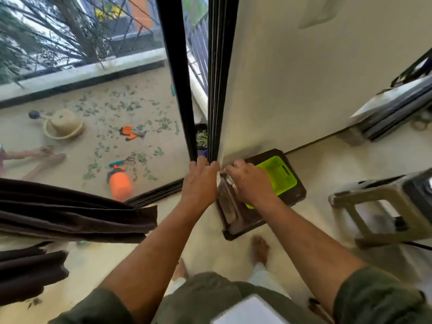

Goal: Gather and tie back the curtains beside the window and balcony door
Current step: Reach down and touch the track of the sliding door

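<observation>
While both arms reach forward, the left hand (201, 181) has its fingers curled over the edge of the dark door frame (216, 90), gripping it where frame meets wall (304, 78). Right hand (250, 181) sits just beside it, fingers bent down around something small and pale at the wall edge; cannot tell what it is, or whether it is truly gripped.

Dark brown curtain (70, 213) hangs bunched in folds at lower left, well apart from both hands, not touched by either.

Below the right hand: green basket (280, 176) resting on a dark brown stool (297, 195) against the wall. A grey stool (378, 204) stands further right.

Through the glass, balcony floor (35, 136) strewn with leaves; orange spray bottle (120, 183), hand rake (122, 161), orange gloves (131, 133), beige watering can (63, 126).

Bare feet visible on the pale indoor floor.
</observation>
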